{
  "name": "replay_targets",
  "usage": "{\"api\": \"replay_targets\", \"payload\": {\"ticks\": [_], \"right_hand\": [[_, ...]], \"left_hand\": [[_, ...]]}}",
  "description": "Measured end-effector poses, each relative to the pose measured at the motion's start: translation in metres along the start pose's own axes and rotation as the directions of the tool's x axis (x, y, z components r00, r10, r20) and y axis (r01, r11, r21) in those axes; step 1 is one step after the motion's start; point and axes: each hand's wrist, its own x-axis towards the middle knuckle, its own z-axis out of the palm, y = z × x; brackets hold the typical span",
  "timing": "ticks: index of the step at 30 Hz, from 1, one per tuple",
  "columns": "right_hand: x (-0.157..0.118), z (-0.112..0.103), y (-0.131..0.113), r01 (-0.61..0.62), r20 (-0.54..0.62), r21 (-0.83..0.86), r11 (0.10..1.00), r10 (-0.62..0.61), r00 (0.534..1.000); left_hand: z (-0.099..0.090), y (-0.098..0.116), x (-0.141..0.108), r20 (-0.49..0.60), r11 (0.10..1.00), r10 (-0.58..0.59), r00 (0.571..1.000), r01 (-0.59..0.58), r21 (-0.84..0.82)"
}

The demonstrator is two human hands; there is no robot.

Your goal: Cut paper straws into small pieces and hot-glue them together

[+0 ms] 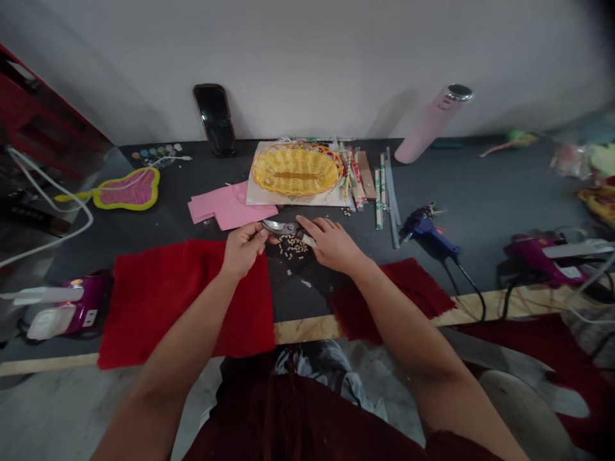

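My right hand (331, 243) is wrapped round the pale handle of a pair of pruning shears (287, 228), their metal blades pointing left. At the tip of the blades, my left hand (244, 248) is closed in a pinch; what lies between its fingers is too small to make out. Under the shears, small pale cut pieces (293, 248) are scattered in a pile on the dark table (298, 301). Below my left hand lies a red cloth (168, 288). Just beyond it are pink sheets (230, 205).
A yellow wicker basket (298, 169) sits at the back, with packaged sticks (358, 176) beside it. A phone (214, 118) and pink bottle (432, 125) stand near the wall. A blue glue gun (430, 234) and dark red cloth (413, 288) lie right; a purple device (91, 304) is left.
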Motion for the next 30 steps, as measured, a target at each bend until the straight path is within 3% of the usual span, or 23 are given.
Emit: {"api": "replay_targets", "payload": {"ticks": [13,22,30], "right_hand": [[-0.001,-0.005,-0.01,-0.077,0.068,-0.06,0.995,0.082,0.994],[0.0,-0.003,-0.008,-0.064,-0.007,-0.079,0.995,0.063,0.998],[0.0,-0.005,-0.005,0.007,-0.005,-0.023,1.0,-0.007,1.0]], "left_hand": [[0.0,-0.002,0.001,-0.006,1.0,-0.009,1.0,0.009,-0.018],[0.002,-0.002,0.001,-0.044,1.0,-0.018,0.999,0.017,-0.018],[-0.003,0.009,0.0,0.065,0.989,-0.077,0.995,0.085,-0.124]]}}
